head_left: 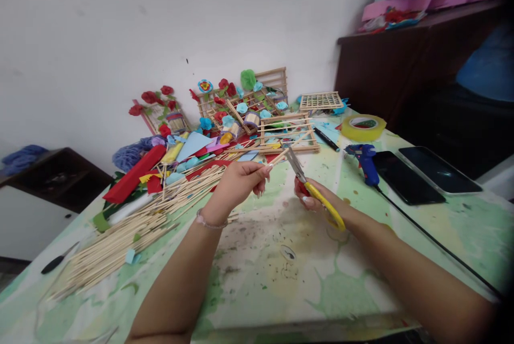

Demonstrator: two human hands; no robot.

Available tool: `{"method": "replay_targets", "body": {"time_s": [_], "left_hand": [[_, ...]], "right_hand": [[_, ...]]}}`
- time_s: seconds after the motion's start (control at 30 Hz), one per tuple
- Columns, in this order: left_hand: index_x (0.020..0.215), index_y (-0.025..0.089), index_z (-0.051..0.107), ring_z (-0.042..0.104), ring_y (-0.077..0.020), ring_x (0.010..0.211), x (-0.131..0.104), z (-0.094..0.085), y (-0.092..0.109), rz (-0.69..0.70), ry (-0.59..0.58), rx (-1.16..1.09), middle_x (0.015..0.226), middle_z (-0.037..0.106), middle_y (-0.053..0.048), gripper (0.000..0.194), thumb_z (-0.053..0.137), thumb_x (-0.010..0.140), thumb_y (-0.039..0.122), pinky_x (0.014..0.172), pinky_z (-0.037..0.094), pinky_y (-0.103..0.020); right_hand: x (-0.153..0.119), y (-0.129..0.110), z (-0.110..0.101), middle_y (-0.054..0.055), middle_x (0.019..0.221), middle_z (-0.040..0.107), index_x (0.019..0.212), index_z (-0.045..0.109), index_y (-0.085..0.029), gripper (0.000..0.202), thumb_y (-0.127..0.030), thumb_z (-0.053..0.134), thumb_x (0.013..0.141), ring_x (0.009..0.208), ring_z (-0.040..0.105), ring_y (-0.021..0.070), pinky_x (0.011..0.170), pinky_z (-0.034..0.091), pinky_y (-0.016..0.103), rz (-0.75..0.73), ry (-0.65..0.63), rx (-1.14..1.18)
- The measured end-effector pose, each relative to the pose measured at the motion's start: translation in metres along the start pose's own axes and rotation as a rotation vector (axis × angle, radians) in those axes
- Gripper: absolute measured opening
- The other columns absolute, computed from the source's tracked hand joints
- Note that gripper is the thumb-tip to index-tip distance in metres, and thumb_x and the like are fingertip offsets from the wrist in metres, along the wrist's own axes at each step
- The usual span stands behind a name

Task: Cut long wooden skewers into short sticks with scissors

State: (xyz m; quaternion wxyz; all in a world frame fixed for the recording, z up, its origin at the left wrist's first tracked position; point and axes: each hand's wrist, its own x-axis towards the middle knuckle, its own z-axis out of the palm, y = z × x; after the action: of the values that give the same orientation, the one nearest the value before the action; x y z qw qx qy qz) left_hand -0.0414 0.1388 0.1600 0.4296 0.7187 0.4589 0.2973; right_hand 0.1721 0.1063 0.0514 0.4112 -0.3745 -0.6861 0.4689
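My left hand [243, 180] pinches a thin wooden stick [278, 158] that points up and to the right. Yellow-handled scissors [296, 164] are gripped in my right hand [311, 194], their blades crossing the stick near its middle. Whether the blades press on the stick I cannot tell. Just beyond the hands lies a small frame [289, 132] made of similar sticks. To the left of my left hand spreads a large pile of loose wooden sticks [120, 242].
A blue glue gun [365, 162] with a black cable, two phones [409, 178] and a roll of yellow tape [363, 127] lie on the right. Along the wall stand stick frames with red paper flowers [150, 97]. Red crepe paper [134, 175] and blue yarn [132, 154] sit on the left.
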Motion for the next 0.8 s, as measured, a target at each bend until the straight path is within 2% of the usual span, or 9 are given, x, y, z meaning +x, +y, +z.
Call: {"method": "replay_targets", "body": {"time_s": [0.17, 0.33, 0.57, 0.67, 0.8], "left_hand": [[0.065, 0.016, 0.061, 0.044, -0.0075, 0.04, -0.002, 0.004, -0.002, 0.016, 0.005, 0.167, 0.043, 0.049, 0.004, 0.037, 0.054, 0.079, 0.05, 0.044, 0.035, -0.02], [0.065, 0.017, 0.061, 0.039, -0.0069, 0.039, -0.003, 0.003, -0.001, -0.028, 0.001, 0.174, 0.043, 0.044, 0.005, 0.037, 0.054, 0.077, 0.051, 0.043, 0.033, -0.02], [0.064, 0.017, 0.061, 0.031, -0.0058, 0.039, -0.002, 0.004, -0.003, -0.045, -0.026, 0.179, 0.044, 0.041, 0.005, 0.039, 0.054, 0.076, 0.053, 0.041, 0.025, -0.02], [0.064, 0.016, 0.061, 0.029, -0.0055, 0.04, 0.0, 0.005, -0.006, -0.049, -0.038, 0.169, 0.044, 0.04, 0.005, 0.039, 0.054, 0.077, 0.053, 0.041, 0.024, -0.02], [0.064, 0.017, 0.061, 0.029, -0.0056, 0.04, 0.002, 0.005, -0.009, -0.064, -0.03, 0.164, 0.044, 0.039, 0.005, 0.039, 0.054, 0.077, 0.053, 0.041, 0.024, -0.021]], "right_hand": [[-0.002, -0.015, 0.003, 0.001, 0.081, 0.043, 0.087, 0.043, -0.019, 0.042, -0.059, 0.054, 0.077, 0.073, 0.041, 0.0139, 0.065, 0.036, 0.026, 0.031, 0.005, -0.025], [-0.003, -0.021, 0.005, 0.001, 0.08, 0.044, 0.086, 0.044, -0.02, 0.04, -0.057, 0.056, 0.076, 0.072, 0.041, 0.0141, 0.063, 0.037, 0.026, 0.065, 0.016, -0.047], [0.001, -0.017, 0.008, -0.004, 0.061, 0.04, 0.068, 0.04, -0.02, 0.029, -0.039, 0.062, 0.069, 0.055, 0.036, 0.0099, 0.052, 0.031, 0.023, 0.188, 0.144, -0.131], [0.001, -0.011, 0.008, -0.005, 0.057, 0.039, 0.066, 0.041, -0.02, 0.018, -0.03, 0.056, 0.067, 0.051, 0.035, 0.0088, 0.048, 0.03, 0.023, 0.225, 0.176, -0.139], [-0.001, -0.005, 0.011, -0.006, 0.053, 0.036, 0.068, 0.043, -0.02, 0.006, -0.021, 0.049, 0.065, 0.045, 0.032, 0.0078, 0.042, 0.029, 0.022, 0.302, 0.197, -0.037]]}}
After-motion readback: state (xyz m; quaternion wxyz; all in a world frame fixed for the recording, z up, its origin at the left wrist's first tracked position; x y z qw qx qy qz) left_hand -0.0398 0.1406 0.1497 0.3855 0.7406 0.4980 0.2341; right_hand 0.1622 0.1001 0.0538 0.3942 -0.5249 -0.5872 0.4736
